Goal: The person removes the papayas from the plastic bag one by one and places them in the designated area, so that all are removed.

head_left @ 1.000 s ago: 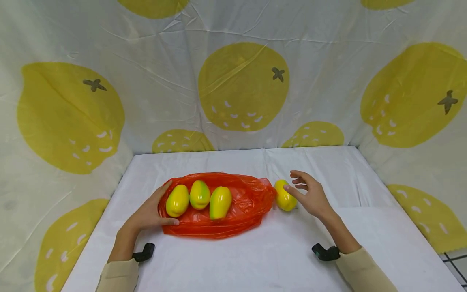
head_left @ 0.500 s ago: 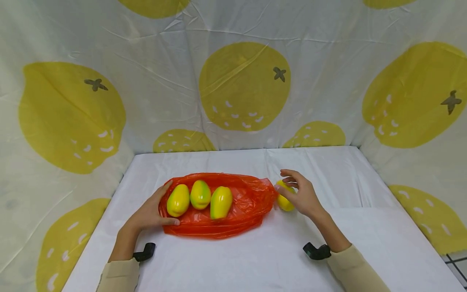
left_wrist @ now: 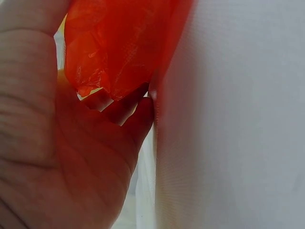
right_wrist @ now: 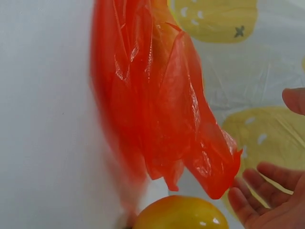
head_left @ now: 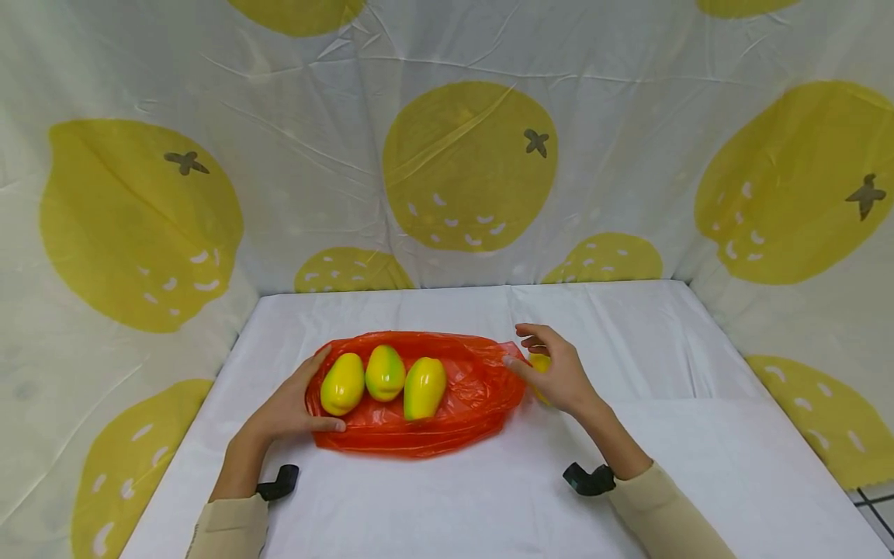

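Note:
A red plastic bag (head_left: 482,392) lies on the white cloth with its mouth spread upward. Inside sit three glossy yellow-green mangoes: one at the left (head_left: 343,385), one in the middle (head_left: 385,374) and one at the right (head_left: 424,388). My left hand (head_left: 282,404) holds the bag's left end, thumb along the near rim and fingers curving round the far side. Above the bag's right end hovers my right hand (head_left: 564,379), fingers loosely bent and holding nothing. Another mango (right_wrist: 181,214) lies outside the bag's right end, mostly hidden beneath this hand in the head view.
White cloth (head_left: 447,505) covers the table. Behind and on both sides hangs a pale curtain (head_left: 307,171) printed with large lemons. Each wrist wears a black device, one at the left wrist (head_left: 279,482) and one at the right wrist (head_left: 589,479).
My right hand has moved left, from beside the loose mango to over it and the bag's right end, covering more of that mango. The left hand and the bag have stayed in place.

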Demonstrator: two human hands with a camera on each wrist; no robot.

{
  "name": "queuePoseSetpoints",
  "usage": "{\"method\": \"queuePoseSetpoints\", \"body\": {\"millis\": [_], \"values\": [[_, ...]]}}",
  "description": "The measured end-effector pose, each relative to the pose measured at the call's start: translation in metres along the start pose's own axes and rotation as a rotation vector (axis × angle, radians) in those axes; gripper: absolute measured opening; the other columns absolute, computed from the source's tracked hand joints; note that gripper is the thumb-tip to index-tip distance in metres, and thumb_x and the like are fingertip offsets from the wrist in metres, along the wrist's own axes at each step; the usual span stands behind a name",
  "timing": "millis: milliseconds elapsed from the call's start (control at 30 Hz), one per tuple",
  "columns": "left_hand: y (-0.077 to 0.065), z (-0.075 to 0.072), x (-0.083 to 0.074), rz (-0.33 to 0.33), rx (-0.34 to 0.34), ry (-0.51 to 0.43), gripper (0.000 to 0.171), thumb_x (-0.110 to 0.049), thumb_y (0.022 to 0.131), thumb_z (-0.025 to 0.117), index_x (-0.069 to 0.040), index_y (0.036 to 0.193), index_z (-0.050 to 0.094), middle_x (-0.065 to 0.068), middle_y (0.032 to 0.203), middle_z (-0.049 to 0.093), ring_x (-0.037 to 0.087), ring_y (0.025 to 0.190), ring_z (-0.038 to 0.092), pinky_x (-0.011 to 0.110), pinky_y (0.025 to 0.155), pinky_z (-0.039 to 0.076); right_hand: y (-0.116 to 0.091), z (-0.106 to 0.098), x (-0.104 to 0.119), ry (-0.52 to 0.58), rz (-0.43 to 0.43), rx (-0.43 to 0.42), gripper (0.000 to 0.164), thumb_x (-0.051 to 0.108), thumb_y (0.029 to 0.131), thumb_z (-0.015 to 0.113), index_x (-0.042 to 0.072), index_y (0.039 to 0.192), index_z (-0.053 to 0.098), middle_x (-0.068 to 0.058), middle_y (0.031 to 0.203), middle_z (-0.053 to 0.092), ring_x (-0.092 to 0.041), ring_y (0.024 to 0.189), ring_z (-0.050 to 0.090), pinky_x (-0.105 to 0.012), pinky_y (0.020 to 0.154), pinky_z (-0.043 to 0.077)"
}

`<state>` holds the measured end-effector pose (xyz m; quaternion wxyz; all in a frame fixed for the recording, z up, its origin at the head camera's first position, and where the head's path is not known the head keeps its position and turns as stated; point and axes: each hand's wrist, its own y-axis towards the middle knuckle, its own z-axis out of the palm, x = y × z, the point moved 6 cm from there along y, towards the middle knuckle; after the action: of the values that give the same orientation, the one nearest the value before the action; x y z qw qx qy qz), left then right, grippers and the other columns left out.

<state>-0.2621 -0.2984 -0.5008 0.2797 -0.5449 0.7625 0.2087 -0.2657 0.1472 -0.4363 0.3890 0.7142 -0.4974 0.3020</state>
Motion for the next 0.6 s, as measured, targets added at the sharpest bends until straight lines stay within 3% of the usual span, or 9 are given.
{"method": "queuePoseSetpoints", "body": {"millis": [333,600], "values": [[-0.001,-0.001,-0.001,0.016,0.001,-0.005,0.136,-0.052,0.062,0.094,-0.023,0.167,0.013,0.011,0.166,0.03,0.038,0.15,0.033,0.071,0.111,0.039,0.002,0.016,0.012,0.033,0.012,0.024,0.062,0.039,0.09,0.078,0.014,0.143,0.056,-0.006,0.136,0.063,-0.029,0.12,0.062,-0.054,0.102,0.056],[0.0,0.0,-0.002,0.007,0.004,-0.005,0.137,-0.054,0.062,0.094,-0.024,0.167,0.011,0.01,0.166,0.03,0.038,0.151,0.032,0.071,0.112,0.038,0.002,0.027,0.021,0.003,-0.07,0.004,0.057,0.038,0.089,0.079,0.015,0.138,0.06,-0.009,0.134,0.065,-0.03,0.118,0.064,-0.051,0.099,0.058]]}}
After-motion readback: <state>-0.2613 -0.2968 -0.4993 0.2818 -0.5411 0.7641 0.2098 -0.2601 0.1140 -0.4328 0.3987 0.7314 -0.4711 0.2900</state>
